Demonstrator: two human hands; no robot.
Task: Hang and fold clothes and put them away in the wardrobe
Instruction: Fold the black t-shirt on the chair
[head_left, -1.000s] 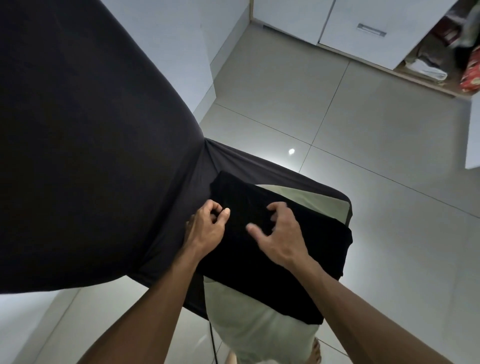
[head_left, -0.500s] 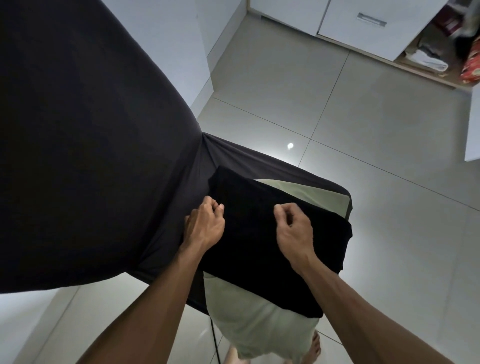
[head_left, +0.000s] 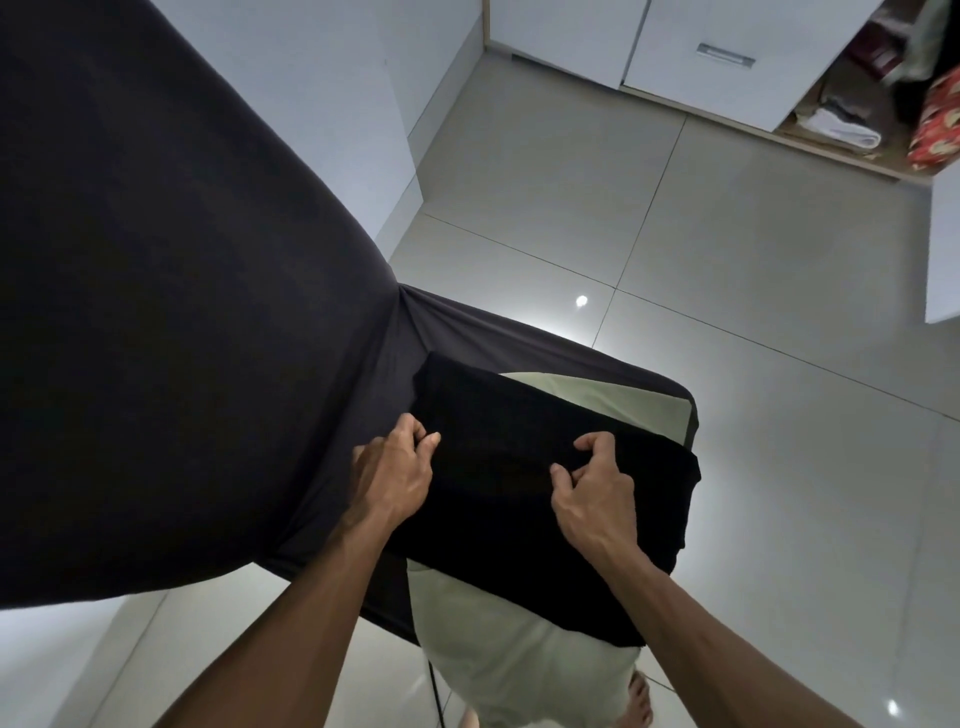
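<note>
Both hands pinch a black garment (head_left: 519, 499) that lies folded on a dark-covered chair seat (head_left: 545, 338). The left hand (head_left: 392, 480) has thumb and fingers curled into the cloth at its left edge; the right hand (head_left: 597, 496) bunches a fold near the middle, fingers bent. Under the black garment lies a pale green one (head_left: 519, 660), showing at the far corner and hanging off the near edge.

The step in hand looks like taking hold of the black piece to lift it or fold it over. To do it well, each hand should catch every layer of the fold, not just the top one, so the piece comes up as one. Raising both sides evenly would keep the fold square. The green garment should stay behind; a slight peel upward, not a drag, would avoid pulling it off the seat.

The chair back (head_left: 171, 291) rises large at the left, in the same dark cover. The floor (head_left: 753, 286) is glossy pale tile with lamp glare. The wardrobe (head_left: 753, 57) stands well apart at the top right, one door open on stacked cloth (head_left: 841, 132).
</note>
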